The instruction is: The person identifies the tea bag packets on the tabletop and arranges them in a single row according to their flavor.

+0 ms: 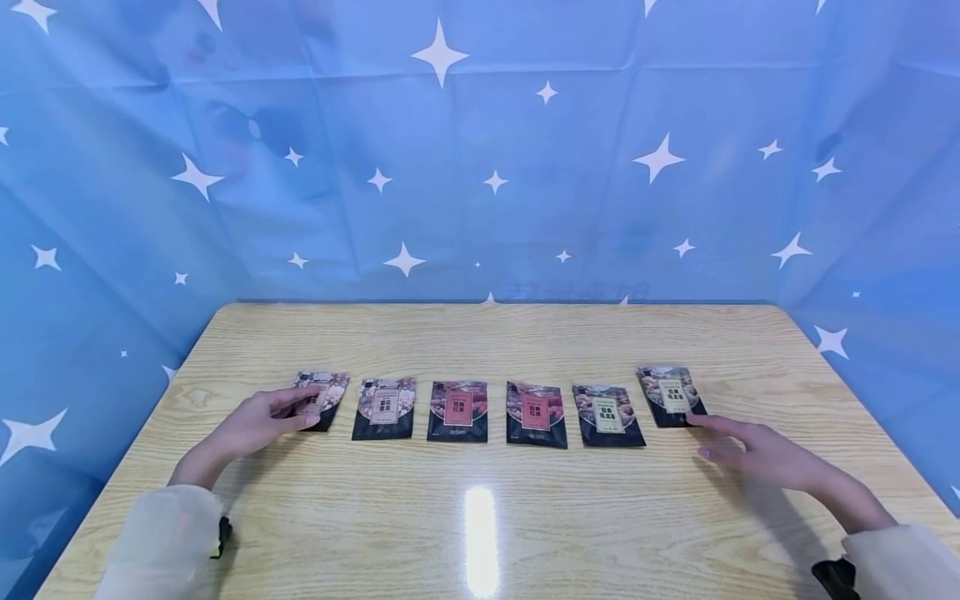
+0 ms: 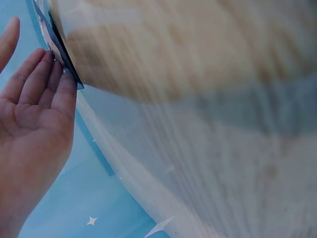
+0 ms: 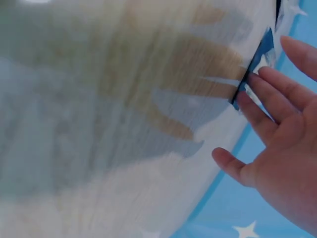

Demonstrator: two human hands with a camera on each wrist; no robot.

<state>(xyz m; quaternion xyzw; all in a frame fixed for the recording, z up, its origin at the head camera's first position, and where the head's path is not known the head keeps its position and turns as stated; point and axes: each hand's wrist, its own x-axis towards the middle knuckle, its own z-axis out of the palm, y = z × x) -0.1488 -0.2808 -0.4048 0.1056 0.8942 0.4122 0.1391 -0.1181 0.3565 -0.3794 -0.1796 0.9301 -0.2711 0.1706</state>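
Note:
Several dark-bottomed tea sachets lie in a row across the table. In the head view, my left hand [image 1: 258,423] rests its fingers on the pink-labelled sachet [image 1: 334,388] at the far left, covering part of it. The left wrist view shows those fingers nearly straight against the sachet's edge [image 2: 65,57], the thumb apart. My right hand [image 1: 780,457] touches the lower right corner of the green-labelled sachet [image 1: 666,385] at the far right. From the right wrist, its fingers look extended and spread along that sachet [image 3: 258,58].
Between the hands lie another pink-labelled sachet [image 1: 383,408], two red-labelled sachets [image 1: 457,412] and another green-labelled sachet [image 1: 608,417]. The wood-grain table [image 1: 480,342] carries a bright light reflection near its front. A blue star-patterned cloth [image 1: 480,217] hangs behind and at both sides.

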